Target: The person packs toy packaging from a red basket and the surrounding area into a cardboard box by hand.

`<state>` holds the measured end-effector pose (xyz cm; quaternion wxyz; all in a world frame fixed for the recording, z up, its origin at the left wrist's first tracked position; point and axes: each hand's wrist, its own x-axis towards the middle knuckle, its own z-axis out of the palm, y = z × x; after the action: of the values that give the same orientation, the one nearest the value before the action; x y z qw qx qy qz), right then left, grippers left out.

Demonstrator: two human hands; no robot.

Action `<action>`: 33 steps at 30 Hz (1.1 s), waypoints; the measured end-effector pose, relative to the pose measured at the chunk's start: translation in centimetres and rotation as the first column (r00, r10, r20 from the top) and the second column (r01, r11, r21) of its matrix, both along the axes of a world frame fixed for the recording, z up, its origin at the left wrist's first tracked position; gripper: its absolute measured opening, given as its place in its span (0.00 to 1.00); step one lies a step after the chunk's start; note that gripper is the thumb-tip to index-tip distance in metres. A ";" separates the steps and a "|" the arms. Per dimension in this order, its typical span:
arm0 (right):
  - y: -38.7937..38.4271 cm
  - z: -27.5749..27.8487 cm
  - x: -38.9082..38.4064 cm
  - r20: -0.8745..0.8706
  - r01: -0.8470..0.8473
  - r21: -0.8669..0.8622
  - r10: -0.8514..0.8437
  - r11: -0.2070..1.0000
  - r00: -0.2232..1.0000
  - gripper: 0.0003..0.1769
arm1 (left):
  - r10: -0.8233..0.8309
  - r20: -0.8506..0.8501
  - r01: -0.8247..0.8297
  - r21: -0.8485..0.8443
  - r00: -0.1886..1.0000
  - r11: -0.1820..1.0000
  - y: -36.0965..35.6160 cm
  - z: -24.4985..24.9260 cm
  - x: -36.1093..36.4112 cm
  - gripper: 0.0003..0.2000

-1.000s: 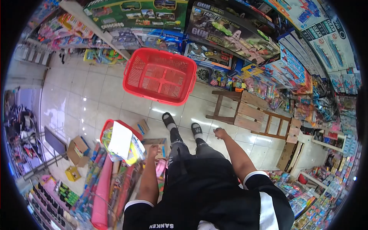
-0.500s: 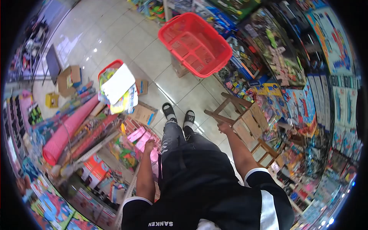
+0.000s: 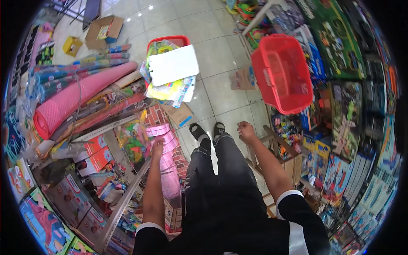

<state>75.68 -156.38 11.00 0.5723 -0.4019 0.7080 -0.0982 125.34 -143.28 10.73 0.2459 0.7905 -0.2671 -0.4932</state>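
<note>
My left hand (image 3: 157, 147) hangs low at the left, its fingers curled in and nothing showing in them. In this view it overlaps the shiny pink packages (image 3: 169, 146) on the brick-patterned surface (image 3: 158, 115). Out in front of my right hip is my right hand (image 3: 245, 131), fingers loosely bent and apart, holding nothing. Closest to it is a wooden stool (image 3: 278, 142). Ahead on the right stands an upright red plastic basket (image 3: 284, 72). A second red basket (image 3: 180, 40), ahead on the left, is filled with packaged goods and topped by a white sheet (image 3: 174, 66).
Rolled mats, including a pink roll (image 3: 85, 97), lie along the left side. A cardboard box (image 3: 180, 114) sits on the tiled floor (image 3: 216, 89) by my feet, and an open carton (image 3: 104, 34) farther off. Boxed toys (image 3: 346, 114) line the right.
The view has turned and moved forward, so both red baskets appear farther right and the filled one closer. My feet have stepped, and my right hand's fingers look more spread.
</note>
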 end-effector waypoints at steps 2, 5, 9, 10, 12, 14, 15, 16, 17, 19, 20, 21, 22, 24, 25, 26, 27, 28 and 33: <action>-3.4 0.9 3.5 0.066 0.023 -0.008 -0.022 1.000 0.998 0.13 | 0.037 0.151 -0.020 -0.115 0.988 0.993 -3.0 -1.6 2.8 0.20; -9.6 0.2 7.7 0.094 -0.001 0.072 -0.006 0.997 0.996 0.16 | 0.117 0.210 -0.080 -0.177 0.971 0.981 -10.6 1.0 4.5 0.20; -16.8 -2.9 13.6 0.208 0.045 0.114 -0.068 0.992 0.976 0.23 | 0.275 0.143 -0.224 -0.296 0.951 0.929 -19.4 0.9 6.7 0.22; -18.9 -3.4 15.3 0.269 0.091 0.123 -0.122 0.988 0.956 0.30 | 0.293 0.143 -0.242 -0.291 0.946 0.925 -21.2 -0.3 7.4 0.22; -22.3 -4.1 18.9 0.325 0.121 0.142 -0.162 0.982 0.932 0.36 | 0.336 0.064 -0.298 -0.329 0.940 0.896 -24.2 -2.8 8.9 0.22; -25.1 -4.5 22.1 0.349 0.302 0.177 -0.346 0.937 0.871 0.44 | 0.354 0.056 -0.317 -0.332 0.934 0.889 -27.7 -2.9 8.8 0.25; -26.4 -4.6 23.1 0.381 0.266 0.193 -0.321 0.945 0.867 0.50 | 0.367 0.051 -0.330 -0.336 0.929 0.882 -28.9 -3.4 8.8 0.30; -27.4 -5.4 23.9 0.370 0.260 0.197 -0.317 0.945 0.873 0.50 | 0.373 0.044 -0.340 -0.326 0.927 0.882 -29.6 -5.2 9.2 0.30; -28.6 -6.2 24.7 0.367 0.181 0.191 -0.241 0.965 0.899 0.50 | 0.319 0.046 -0.286 -0.340 0.947 0.896 -30.7 -6.9 9.6 0.32; -29.4 -6.4 26.3 0.351 0.126 0.200 -0.191 0.972 0.917 0.50 | 0.220 -0.076 -0.233 -0.347 0.973 0.909 -32.6 -8.1 9.6 0.36; -29.4 -6.9 26.8 0.344 0.123 0.205 -0.189 0.971 0.920 0.50 | 0.225 -0.081 -0.239 -0.340 0.971 0.910 -33.2 -7.5 9.1 0.36; -29.3 -7.5 27.1 0.351 0.145 0.156 -0.192 0.977 0.916 0.48 | 0.192 -0.060 -0.201 -0.278 0.980 0.939 -34.0 -6.5 8.4 0.35; -29.2 -7.9 27.4 0.358 0.168 0.106 -0.195 0.980 0.913 0.47 | 0.157 -0.041 -0.162 -0.216 0.987 0.963 -34.4 -5.9 8.0 0.33; -29.1 -8.0 28.1 0.344 0.191 0.062 -0.200 0.980 0.917 0.46 | 0.155 -0.023 -0.155 -0.255 0.988 0.954 -34.2 -9.2 8.8 0.29; -28.6 -7.8 28.0 0.325 0.221 0.030 -0.219 0.975 0.920 0.45 | 0.171 -0.056 -0.180 -0.343 0.984 0.922 -34.0 -9.5 8.5 0.27; -28.3 -7.5 28.0 0.319 0.225 0.027 -0.222 0.974 0.922 0.45 | 0.185 -0.088 -0.205 -0.429 0.979 0.880 -33.7 -9.7 8.2 0.25; -27.8 -6.9 28.2 0.305 0.268 0.034 -0.265 0.963 0.915 0.44 | 0.183 -0.092 -0.205 -0.426 0.979 0.881 -33.1 -9.3 7.7 0.25; -27.3 -6.4 28.4 0.295 0.309 0.041 -0.307 0.950 0.905 0.43 | 0.199 -0.090 -0.218 -0.427 0.976 0.878 -32.2 -8.7 7.1 0.24; -21.8 -4.3 26.1 0.324 0.284 -0.003 -0.268 0.959 0.907 0.42 | 0.273 0.085 -0.201 -0.481 0.958 0.853 -25.8 -7.1 4.5 0.21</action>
<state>101.78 -178.21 6.70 0.6497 -0.2905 0.6526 -0.2599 129.80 -169.05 3.60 0.4672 0.7696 -0.2961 -0.3191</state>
